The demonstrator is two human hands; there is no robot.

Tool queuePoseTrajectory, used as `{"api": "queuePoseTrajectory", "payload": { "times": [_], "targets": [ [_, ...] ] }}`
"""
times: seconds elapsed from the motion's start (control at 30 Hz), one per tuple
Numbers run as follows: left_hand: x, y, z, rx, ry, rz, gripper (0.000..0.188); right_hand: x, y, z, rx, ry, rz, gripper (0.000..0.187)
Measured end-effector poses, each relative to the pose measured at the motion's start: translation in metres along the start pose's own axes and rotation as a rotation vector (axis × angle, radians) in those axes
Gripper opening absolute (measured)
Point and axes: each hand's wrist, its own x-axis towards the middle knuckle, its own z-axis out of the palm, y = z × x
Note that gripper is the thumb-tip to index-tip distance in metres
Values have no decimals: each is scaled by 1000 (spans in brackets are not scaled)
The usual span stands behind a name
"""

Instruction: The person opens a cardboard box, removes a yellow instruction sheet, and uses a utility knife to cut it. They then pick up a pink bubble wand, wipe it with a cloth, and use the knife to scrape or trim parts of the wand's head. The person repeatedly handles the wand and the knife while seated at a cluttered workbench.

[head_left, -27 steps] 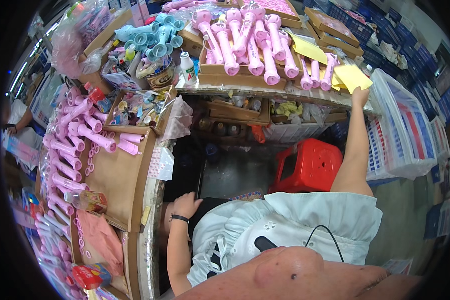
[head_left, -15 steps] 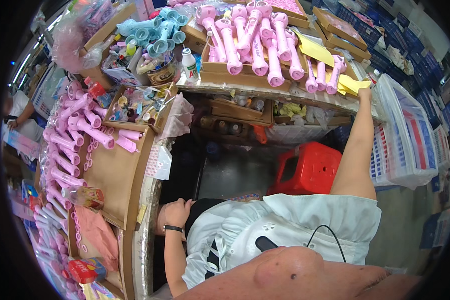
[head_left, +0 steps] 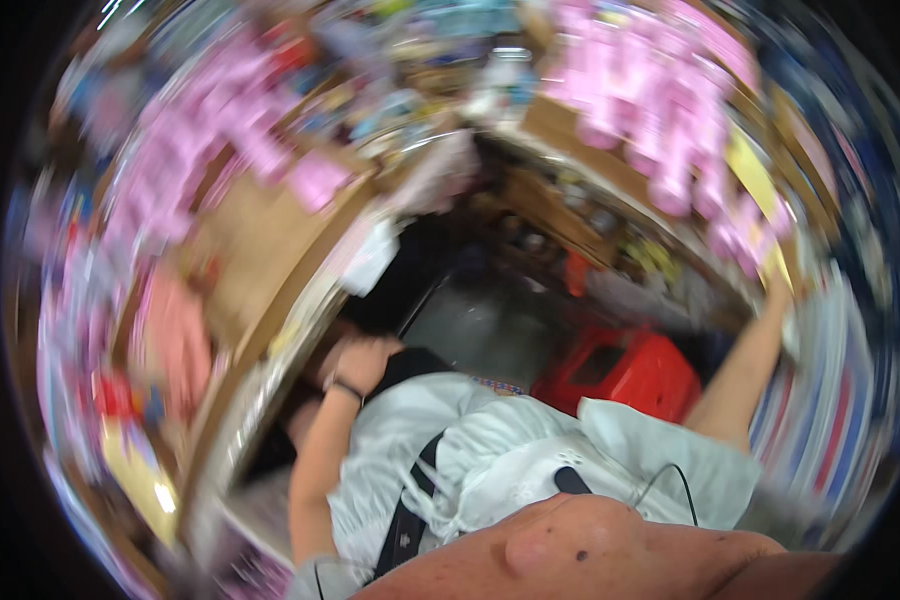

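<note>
Cluttered stall shelves, now motion-blurred, have swung rightward since earlier. Right hand (head_left: 778, 292) still reaches up at yellow sheet (head_left: 753, 180) beside pink toys (head_left: 660, 120); grip unclear. Left hand (head_left: 365, 362) curled near counter edge (head_left: 270, 350).

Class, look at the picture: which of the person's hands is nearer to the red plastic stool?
Left. The left hand rests by the table edge, left of the red stool. The right hand reaches up toward the blurred shelf, farther above it.
</note>
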Motion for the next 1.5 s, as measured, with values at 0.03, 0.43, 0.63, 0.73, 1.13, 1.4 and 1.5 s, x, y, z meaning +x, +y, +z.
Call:
{"api": "queuePoseTrajectory", "payload": {
  "times": [0.03, 0.43, 0.63, 0.73, 1.13, 1.4, 1.5],
  "targets": [
    [-5, -1, -3, -87, 53, 56, 32, -10, -12, -14, 55, 37, -107, 28],
    [-179, -56, -134, -123, 236, -169, 26, -196, -239, -160, 911, -399, -1117, 26],
    [-298, -32, -141, -122, 336, -593, 25, -312, -315, -213, 1338, -801, -1619, 14],
    [-324, -26, -132, -75, 256, -728, 25, -357, -337, -246, 1419, -754, -1806, 28],
    [-320, -24, -102, -162, 241, -685, 24, -431, -352, -284, 1634, -815, -1947, 33],
    [-295, -40, -99, -91, 110, -632, 27, -494, -350, -258, 1632, -976, -1810, 14],
    [-290, -40, -95, -114, 87, -629, 28, -522, -349, -251, 1651, -879, -1875, 26]
  ]
}}
